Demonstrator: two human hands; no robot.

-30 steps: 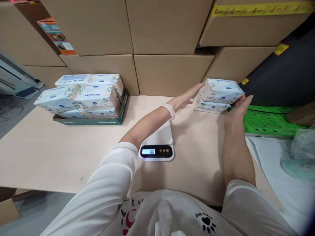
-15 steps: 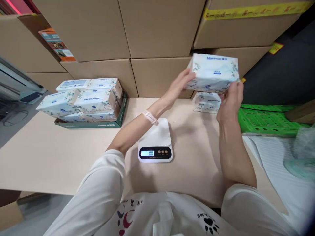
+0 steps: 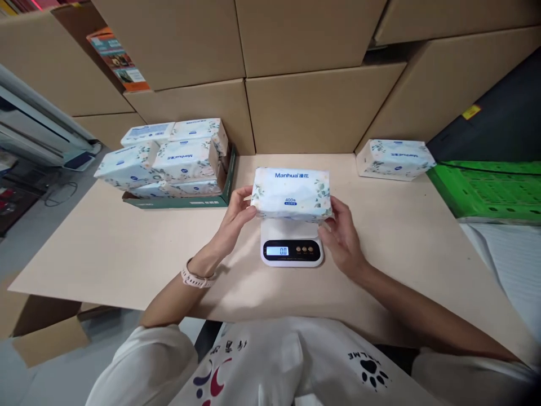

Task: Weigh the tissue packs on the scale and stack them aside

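Observation:
A white tissue pack printed with blue "Manhua" lettering and leaf patterns is held just over the white kitchen scale. My left hand grips its left end and my right hand grips its right end, fingers curled round the pack. The scale's display reads 0.0. One more tissue pack lies on the table at the far right. Several similar packs are stacked in a green tray at the far left.
The beige table is backed by a wall of stacked cardboard boxes. A green crate sits at the right edge, with white sheet material in front of it. A cardboard piece lies below the table's left corner.
Both hands took the top tissue pack off the pile at the far right, lifted it, and carried it left and down to just above the scale. One pack stays at the right.

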